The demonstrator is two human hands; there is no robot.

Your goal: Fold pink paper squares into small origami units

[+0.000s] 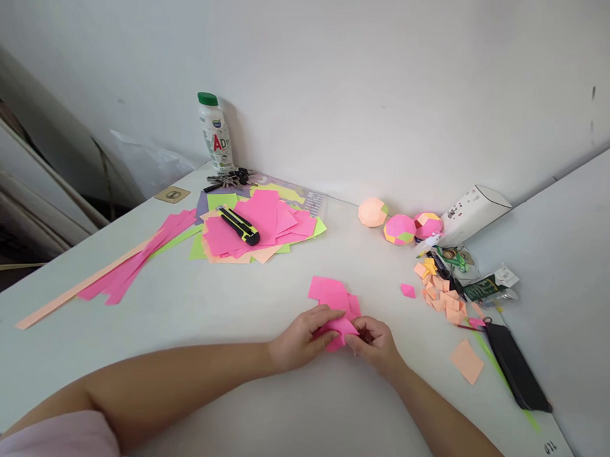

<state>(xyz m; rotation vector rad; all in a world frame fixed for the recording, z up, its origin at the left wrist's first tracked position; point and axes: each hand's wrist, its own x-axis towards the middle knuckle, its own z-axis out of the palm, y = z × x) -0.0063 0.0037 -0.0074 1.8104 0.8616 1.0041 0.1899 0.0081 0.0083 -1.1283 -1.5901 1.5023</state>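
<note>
**Pink paper pinched between both hands at the table's near edge**

Head view: a small pink paper piece [341, 328] is held low over the white table [198, 312], gripped from both sides. The left hand [301, 338] is closed on its left edge, fingers curled narrow with the thumb pressed on top. The right hand [376, 342] is pinched on the right edge, fingertips drawn tight together. The two hands are almost touching, with the paper between them.

Just behind the hands, a small stack of pink squares [332, 295] is seen lying flat, touching or nearly touching the held piece. A single pink scrap [408, 291] is found a little to the right, apart from the stack.

Farther back, a loose pile of pink, green and peach sheets [257, 227] is spread out, and a black-and-yellow utility knife [239, 225] is laid across it. Long pink and peach strips [121, 271] are fanned out to the left. A bunch of keys [228, 180] and a white bottle with a green cap [215, 133] are placed by the wall.

To the right, three folded paper balls [399, 224] are lined up near a white box [472, 212], with a heap of peach folded pieces [440, 294] below them. One peach square [467, 361] is left beside a black case [517, 374].
</note>
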